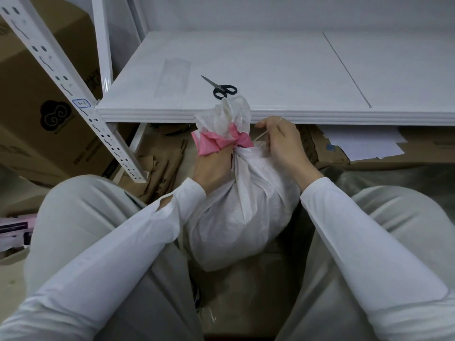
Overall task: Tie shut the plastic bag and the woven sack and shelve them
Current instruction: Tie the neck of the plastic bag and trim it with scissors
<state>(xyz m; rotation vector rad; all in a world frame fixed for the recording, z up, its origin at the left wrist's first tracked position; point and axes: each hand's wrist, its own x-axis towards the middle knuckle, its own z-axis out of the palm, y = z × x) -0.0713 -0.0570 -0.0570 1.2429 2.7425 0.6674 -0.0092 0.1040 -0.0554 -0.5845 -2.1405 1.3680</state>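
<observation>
Head view: we judge the woven sack (241, 212), bulging just below our fingers (268, 125), soft and fairly heavy, best gripped at the gathered neck (242, 155) our left hand (211, 168) clenches while our right hand (283, 146) pinches the cord (261, 137) beside it.

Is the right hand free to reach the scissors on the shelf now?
Probably not at once: the right hand pinches the string. The scissors lie uncovered near the shelf edge.

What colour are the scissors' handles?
Black; the scissors show best in the head view.
</observation>
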